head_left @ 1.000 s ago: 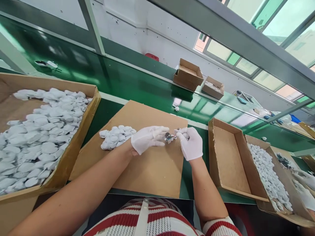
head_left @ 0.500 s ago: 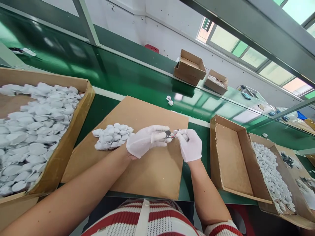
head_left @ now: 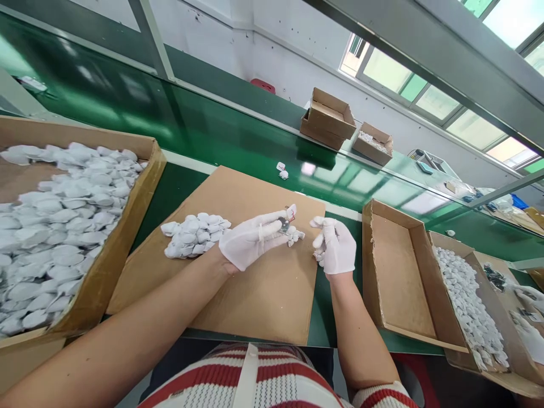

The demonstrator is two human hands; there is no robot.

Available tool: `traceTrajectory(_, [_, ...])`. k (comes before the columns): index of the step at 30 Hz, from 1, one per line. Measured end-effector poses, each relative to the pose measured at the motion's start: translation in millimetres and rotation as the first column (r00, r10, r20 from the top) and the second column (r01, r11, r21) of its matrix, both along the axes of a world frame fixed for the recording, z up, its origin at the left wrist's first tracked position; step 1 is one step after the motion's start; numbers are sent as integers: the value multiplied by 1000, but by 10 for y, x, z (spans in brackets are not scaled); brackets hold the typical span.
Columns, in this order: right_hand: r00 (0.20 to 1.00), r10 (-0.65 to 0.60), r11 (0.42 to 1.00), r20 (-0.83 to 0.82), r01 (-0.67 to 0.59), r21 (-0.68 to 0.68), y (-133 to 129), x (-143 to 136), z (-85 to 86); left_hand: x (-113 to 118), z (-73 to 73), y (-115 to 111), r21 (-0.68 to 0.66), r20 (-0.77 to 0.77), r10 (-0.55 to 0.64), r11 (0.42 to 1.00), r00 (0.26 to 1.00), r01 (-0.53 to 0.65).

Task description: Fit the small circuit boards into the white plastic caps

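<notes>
My left hand [head_left: 254, 238], in a white glove, grips a small dark part with red wire [head_left: 284, 224] between thumb and fingers. A white tip sticks up from the wire, and small white pieces [head_left: 294, 235] show at the fingertips. Apart from it on the right, my gloved right hand [head_left: 338, 243] is curled, with small white pieces [head_left: 318, 255] showing under its fingers. Both hands are above a brown cardboard sheet [head_left: 255, 300]. Beside my left wrist, a pile of white rounded pieces [head_left: 195, 235] lies on the sheet.
At left stands a large cardboard box [head_left: 159, 164] full of white pieces. To the right are a shallow cardboard box [head_left: 403, 272] and a box of small white parts [head_left: 467, 306]. Two small white pieces [head_left: 283, 171] lie on the green belt [head_left: 238, 136]. Another person's gloved hands [head_left: 529, 331] are far right.
My hands have drawn apart, and the dark part with red wire now shows in my left fingers. The pieces on the green belt have shifted left. Another person's hands have come further into view.
</notes>
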State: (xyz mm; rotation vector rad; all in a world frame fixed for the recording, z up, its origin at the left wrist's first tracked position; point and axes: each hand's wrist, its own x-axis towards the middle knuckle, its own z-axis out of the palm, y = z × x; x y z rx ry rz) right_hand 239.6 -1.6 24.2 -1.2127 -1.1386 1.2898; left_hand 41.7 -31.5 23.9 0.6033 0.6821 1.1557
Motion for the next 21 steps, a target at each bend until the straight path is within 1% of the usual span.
traceTrajectory(2, [984,94,992,-149,-106,-70,-2,10,53,12,-20,9,-14,-1,29,999,1000,-29])
traceTrajectory(3, [957,138,982,-254,-166,-95,0,11,83,15,-29,16,-15,-2,38,999,999,-38])
traceTrajectory(5, [868,208,949,-450,-291,-123,6,13,136,13,-39,30,-5,2,60,998,998,-60])
traceTrajectory(7, [795,247,917,-554,-377,-131,10,20,165,3,-40,43,4,8,88,996,996,-88])
traceTrajectory(9, [785,256,902,-564,-403,-152,8,37,158,-7,-35,48,7,0,110,994,994,-110])
traceTrajectory(12, [823,236,895,-516,-391,-216,-4,57,101,-9,-32,42,10,-32,100,995,994,-100])
traceTrajectory(14, [847,223,898,-482,-371,-236,-17,47,64,-1,-42,34,-11,-46,80,997,996,-81])
traceTrajectory(16, [877,207,924,-433,-321,-208,-33,14,50,11,-60,29,-33,-33,46,998,998,-47])
traceTrajectory(18, [906,195,952,-376,-267,-151,-53,-30,62,22,-77,26,-54,-13,19,998,1000,-19])
traceTrajectory(19, [913,202,957,-354,-261,-125,-63,-50,73,25,-83,25,-62,-10,20,998,1000,-21])
traceTrajectory(21, [915,243,953,-321,-287,-98,-79,-78,94,25,-85,21,-73,-20,38,997,999,-39])
